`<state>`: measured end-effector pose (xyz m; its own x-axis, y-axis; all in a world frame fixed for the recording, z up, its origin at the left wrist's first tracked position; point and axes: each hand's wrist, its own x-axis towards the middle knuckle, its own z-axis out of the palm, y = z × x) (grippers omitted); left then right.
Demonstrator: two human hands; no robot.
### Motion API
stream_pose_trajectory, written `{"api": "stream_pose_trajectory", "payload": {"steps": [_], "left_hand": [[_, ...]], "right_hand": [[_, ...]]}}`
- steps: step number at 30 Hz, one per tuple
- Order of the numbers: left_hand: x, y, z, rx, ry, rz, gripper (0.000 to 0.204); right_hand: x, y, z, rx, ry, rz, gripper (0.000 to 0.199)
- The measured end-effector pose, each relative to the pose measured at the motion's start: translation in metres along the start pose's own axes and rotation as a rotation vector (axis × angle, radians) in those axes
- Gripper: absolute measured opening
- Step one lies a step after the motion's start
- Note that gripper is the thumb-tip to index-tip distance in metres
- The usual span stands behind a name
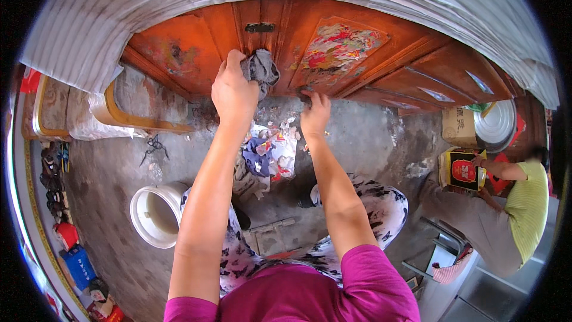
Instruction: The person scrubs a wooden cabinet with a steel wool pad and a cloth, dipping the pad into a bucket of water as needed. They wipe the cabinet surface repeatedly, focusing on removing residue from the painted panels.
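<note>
My left hand is closed around a crumpled grey rag, which lies against the front of an orange-brown wooden cabinet door. On the door's panel to the right there is a patch of torn, multicoloured paper remnants. My right hand is at the door's lower edge with its fingers curled. Something small and dark shows at its fingertips; its kind is unclear. Below both hands, a heap of paper scraps and a dark blue cloth lie on the floor.
A white bucket with cloudy water stands left of my leg. At the right a person in a yellow-green top handles a yellow-and-black box. Near them are a cardboard box and a round metal lid. Shoes line the left side.
</note>
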<state>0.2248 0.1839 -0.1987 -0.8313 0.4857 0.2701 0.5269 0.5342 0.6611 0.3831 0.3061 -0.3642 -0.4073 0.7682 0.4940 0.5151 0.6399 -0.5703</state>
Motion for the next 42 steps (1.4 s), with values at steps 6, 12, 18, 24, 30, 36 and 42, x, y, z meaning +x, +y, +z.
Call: {"api": "stream_pose_trajectory", "payload": {"steps": [6,12,18,24,30,36,42], "left_hand": [[0.000,-0.006,-0.003,-0.005,0.015,0.012,0.042],[0.002,0.005,0.001,0.013,0.033,0.027,0.042],[0.000,-0.003,0.001,0.019,0.012,0.022,0.044],[0.000,0.002,-0.005,-0.009,-0.002,-0.010,0.043],[0.000,0.008,0.002,-0.004,-0.001,0.012,0.043],[-0.002,-0.007,-0.004,0.031,0.035,0.045,0.043],[-0.001,0.006,0.000,0.008,0.016,0.004,0.040]], "right_hand": [[0.084,-0.069,-0.077,0.242,0.570,-0.143,0.034],[0.077,-0.026,-0.028,0.135,0.571,-0.196,0.043],[0.018,-0.023,0.004,0.208,0.136,0.232,0.041],[0.077,-0.069,-0.058,0.312,0.545,-0.049,0.038],[0.015,-0.013,0.010,0.098,0.240,0.012,0.032],[0.033,-0.062,-0.022,0.368,0.408,0.003,0.031],[0.057,-0.026,-0.022,0.066,0.316,-0.290,0.044]]}}
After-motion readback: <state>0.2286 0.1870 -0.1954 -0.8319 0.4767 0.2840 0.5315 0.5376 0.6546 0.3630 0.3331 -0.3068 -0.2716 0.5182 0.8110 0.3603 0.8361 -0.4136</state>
